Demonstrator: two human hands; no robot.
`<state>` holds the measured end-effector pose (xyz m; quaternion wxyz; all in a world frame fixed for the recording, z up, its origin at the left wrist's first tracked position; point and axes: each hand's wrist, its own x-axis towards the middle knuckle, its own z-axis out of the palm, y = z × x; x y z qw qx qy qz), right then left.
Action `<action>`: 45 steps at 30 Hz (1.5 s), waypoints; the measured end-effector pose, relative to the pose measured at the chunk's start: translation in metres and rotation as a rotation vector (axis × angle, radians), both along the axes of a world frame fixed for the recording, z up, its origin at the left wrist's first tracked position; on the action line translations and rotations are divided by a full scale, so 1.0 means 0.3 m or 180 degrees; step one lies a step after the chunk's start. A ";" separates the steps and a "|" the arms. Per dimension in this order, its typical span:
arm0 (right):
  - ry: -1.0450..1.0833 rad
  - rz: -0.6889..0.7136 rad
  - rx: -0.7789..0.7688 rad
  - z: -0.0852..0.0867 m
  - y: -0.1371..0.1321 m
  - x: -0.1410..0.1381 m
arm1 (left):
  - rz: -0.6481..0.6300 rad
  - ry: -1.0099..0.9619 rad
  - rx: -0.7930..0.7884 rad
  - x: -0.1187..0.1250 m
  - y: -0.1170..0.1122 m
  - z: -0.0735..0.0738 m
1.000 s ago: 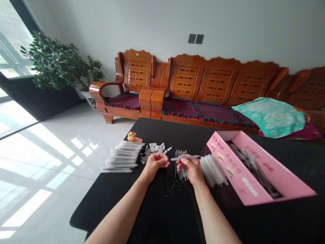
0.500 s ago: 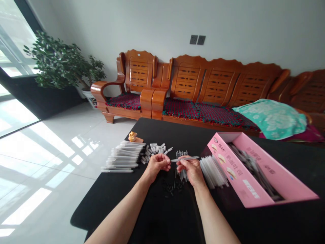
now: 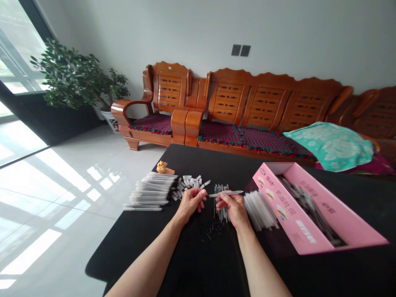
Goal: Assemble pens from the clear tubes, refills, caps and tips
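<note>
My right hand (image 3: 234,209) pinches a slim whitish pen (image 3: 233,192), which lies almost level with its pointed tip to the right. Just left of the pen's blunt end is my left hand (image 3: 189,204), fingers curled together and apart from the pen; whether something small is between them is hidden. White pen caps (image 3: 187,181) lie loose behind the left hand. Thin pen refills (image 3: 222,214) are spread between and below the hands. Small black plugs (image 3: 212,229) lie nearer to me. Clear white pen barrels (image 3: 260,211) are stacked beside my right hand.
Capped pens (image 3: 151,190) lie in a row at the left, with a small yellow duck figure (image 3: 161,167) behind. A pink box (image 3: 286,210) holding dark parts stands at the right on the black table (image 3: 136,243). Beyond is a wooden sofa (image 3: 229,99).
My left hand has drawn slightly left, away from the pen's blunt end, which it was touching or nearly touching. My right hand keeps the pen in about the same place.
</note>
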<state>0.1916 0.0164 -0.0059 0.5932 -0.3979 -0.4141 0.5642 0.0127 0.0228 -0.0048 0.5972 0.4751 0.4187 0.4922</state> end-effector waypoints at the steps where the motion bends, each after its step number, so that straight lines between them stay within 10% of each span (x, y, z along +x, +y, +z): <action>1: -0.0011 0.0007 -0.0003 0.000 0.000 0.000 | -0.0034 0.0180 -0.0026 -0.001 -0.001 -0.003; 45: -0.0002 0.0023 -0.0020 -0.007 0.001 0.001 | -0.0083 0.0426 0.0120 0.003 0.003 -0.018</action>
